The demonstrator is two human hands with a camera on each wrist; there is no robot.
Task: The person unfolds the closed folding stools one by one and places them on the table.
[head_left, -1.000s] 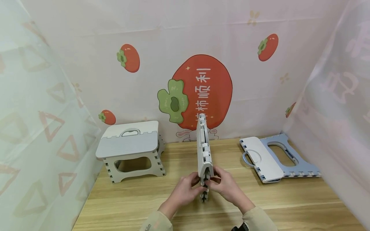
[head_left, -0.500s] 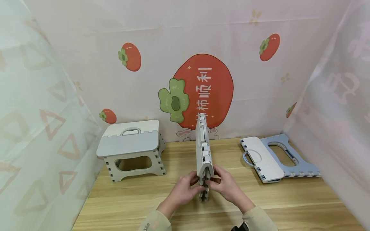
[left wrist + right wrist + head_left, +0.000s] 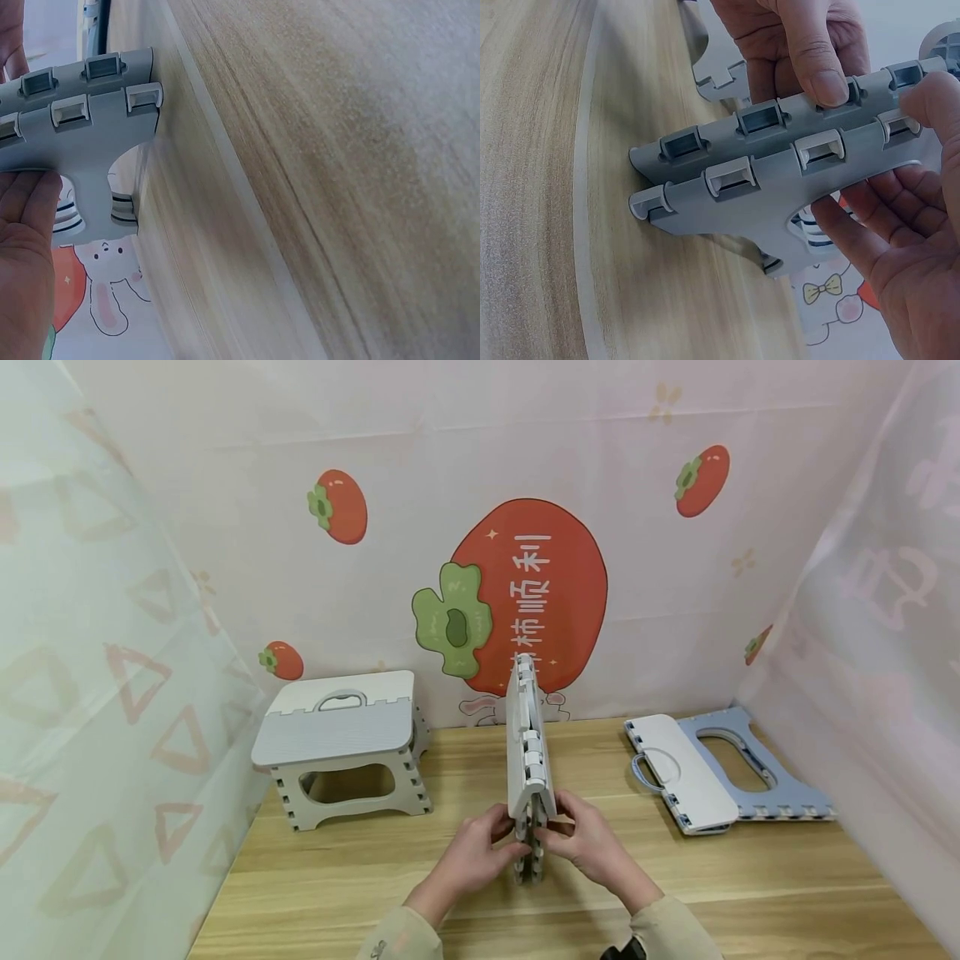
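A pale grey folding stool (image 3: pixel 528 752) stands on edge in the middle of the table, folded nearly flat, its hinged seat toward the wall. My left hand (image 3: pixel 476 856) holds the left leg panel, thumb on its near edge. On the other side my right hand (image 3: pixel 588 847) grips the right leg panel. In the right wrist view, fingers (image 3: pixel 847 225) of the right hand reach into the panel's cutout, and the left thumb (image 3: pixel 829 86) presses the opposite panel's edge. A narrow gap shows between the two leg panels (image 3: pixel 97 135). Part of each hand's fingers is hidden behind the panels.
An unfolded grey-and-white stool (image 3: pixel 337 752) stands at the left on the wood-grain table (image 3: pixel 300 893). To the right lies a blue-and-white folding stool (image 3: pixel 686 777), its seat folded and one blue leg panel flat. A printed cloth (image 3: pixel 660 577) closes off the back and sides.
The leg panels have spread slightly apart, the left one shifting a little left. Both hands keep their hold, and the other stools stay put.
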